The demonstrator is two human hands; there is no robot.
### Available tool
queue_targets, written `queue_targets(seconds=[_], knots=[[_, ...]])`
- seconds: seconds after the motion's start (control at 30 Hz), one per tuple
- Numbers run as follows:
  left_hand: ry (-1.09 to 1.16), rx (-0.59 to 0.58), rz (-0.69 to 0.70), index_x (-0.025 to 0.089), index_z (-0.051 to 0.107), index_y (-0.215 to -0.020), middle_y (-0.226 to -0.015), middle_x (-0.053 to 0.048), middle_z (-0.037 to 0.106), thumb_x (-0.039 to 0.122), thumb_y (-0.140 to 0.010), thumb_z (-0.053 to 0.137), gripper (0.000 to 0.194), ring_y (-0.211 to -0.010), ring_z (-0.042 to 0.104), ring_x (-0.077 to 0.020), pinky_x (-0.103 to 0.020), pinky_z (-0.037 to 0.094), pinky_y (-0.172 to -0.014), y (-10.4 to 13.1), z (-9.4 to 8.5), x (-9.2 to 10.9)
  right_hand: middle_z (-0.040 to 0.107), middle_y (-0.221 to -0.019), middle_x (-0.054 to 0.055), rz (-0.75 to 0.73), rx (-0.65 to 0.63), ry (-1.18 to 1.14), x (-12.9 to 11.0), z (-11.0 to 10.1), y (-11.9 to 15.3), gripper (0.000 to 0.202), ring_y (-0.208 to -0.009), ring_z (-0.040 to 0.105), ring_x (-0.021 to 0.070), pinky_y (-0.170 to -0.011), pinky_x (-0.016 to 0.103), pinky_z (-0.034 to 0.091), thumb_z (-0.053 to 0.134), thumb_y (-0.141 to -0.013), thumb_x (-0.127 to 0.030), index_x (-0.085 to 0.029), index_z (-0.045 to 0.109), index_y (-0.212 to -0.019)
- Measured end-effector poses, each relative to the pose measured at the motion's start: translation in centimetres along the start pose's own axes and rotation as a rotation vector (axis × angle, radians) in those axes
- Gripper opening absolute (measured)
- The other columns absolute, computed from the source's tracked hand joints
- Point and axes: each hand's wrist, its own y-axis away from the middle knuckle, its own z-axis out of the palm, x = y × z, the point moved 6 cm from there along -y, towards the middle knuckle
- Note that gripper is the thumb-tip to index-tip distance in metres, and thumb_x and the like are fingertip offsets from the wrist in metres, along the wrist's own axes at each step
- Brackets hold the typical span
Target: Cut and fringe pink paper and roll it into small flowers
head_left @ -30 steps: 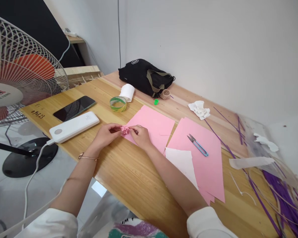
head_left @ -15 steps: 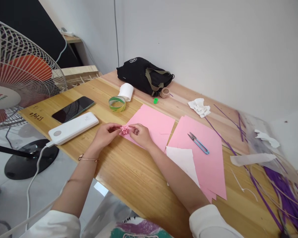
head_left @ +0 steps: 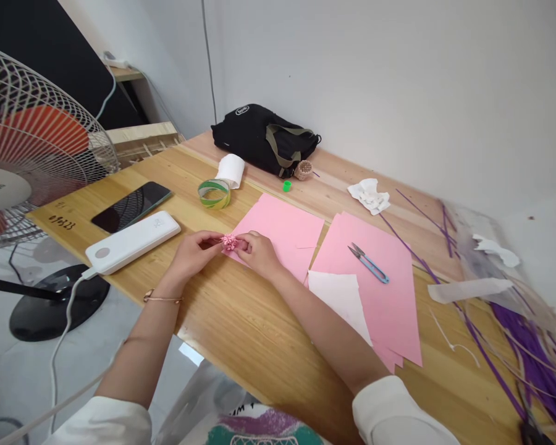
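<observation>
Pinching a small pink fringed piece (head_left: 228, 241) left of the frame's middle, the left hand (head_left: 197, 250) has its thumb and fingertips closed on one side, while the right hand (head_left: 258, 252) closes its fingers at the other. Beneath and beside them, pink paper (head_left: 282, 228) lies on the wooden table (head_left: 241, 327). Over in the right half, blue-handled snips (head_left: 369, 264) rest on more pink sheets (head_left: 393, 309); a black bag (head_left: 264, 139) slumps at upper centre.
</observation>
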Motion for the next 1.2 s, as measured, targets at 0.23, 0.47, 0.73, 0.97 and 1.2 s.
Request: queue_targets(seconds=[0.23, 0.47, 0.73, 0.97, 1.2], knots=[[0.0, -0.008, 0.007, 0.016, 0.069, -0.075, -0.082, -0.008, 0.073, 0.047, -0.05, 0.073, 0.039, -0.079, 0.065, -0.023, -0.035, 0.051, -0.077, -0.03, 0.02, 0.04, 0.058, -0.078, 0.001, 0.003, -0.004, 0.011, -0.05, 0.11, 0.0, 0.018, -0.069, 0.051, 0.0115, -0.068, 0.024, 0.04, 0.063, -0.076, -0.01, -0.016, 0.069, -0.091], [-0.001, -0.016, 0.009, 0.016, 0.07, -0.076, -0.082, -0.009, 0.072, 0.051, -0.049, 0.074, 0.045, -0.08, 0.065, -0.0232, -0.035, 0.051, -0.078, -0.14, 0.05, -0.18, 0.058, -0.077, 0.001, 0.013, 0.002, 0.016, -0.07, 0.04, 0.07, 0.021, -0.068, 0.052, 0.0116, -0.068, 0.024, 0.041, 0.061, -0.076, -0.009, -0.018, 0.07, -0.092], [-0.032, -0.019, 0.051, 0.015, 0.07, -0.084, -0.09, -0.009, 0.07, 0.051, -0.053, 0.072, 0.047, -0.083, 0.063, -0.0218, -0.034, 0.049, -0.08, -0.25, 0.12, -0.51, 0.059, -0.078, 0.002, 0.008, 0.003, 0.032, -0.21, -0.07, 0.13, 0.029, -0.067, 0.051, 0.0123, -0.067, 0.024, 0.041, 0.052, -0.077, -0.009, -0.016, 0.069, -0.1], [-0.02, -0.049, 0.054, 0.017, 0.07, -0.081, -0.09, -0.008, 0.07, 0.05, -0.051, 0.073, 0.045, -0.085, 0.063, -0.0228, -0.036, 0.049, -0.083, -0.32, 0.31, -0.39, 0.054, -0.076, 0.001, 0.008, -0.069, 0.102, -0.45, 0.25, 0.0, 0.023, -0.068, 0.049, 0.0136, -0.065, 0.024, 0.038, 0.056, -0.077, -0.015, -0.018, 0.068, -0.096], [0.003, -0.058, 0.034, 0.018, 0.069, -0.078, -0.088, -0.008, 0.071, 0.049, -0.05, 0.074, 0.042, -0.084, 0.064, -0.0233, -0.036, 0.049, -0.083, -0.25, 0.48, -0.27, 0.052, -0.076, 0.001, 0.005, -0.066, 0.099, -0.35, 0.3, 0.0, 0.017, -0.067, 0.048, 0.0129, -0.064, 0.024, 0.037, 0.056, -0.08, -0.014, -0.018, 0.067, -0.092]])
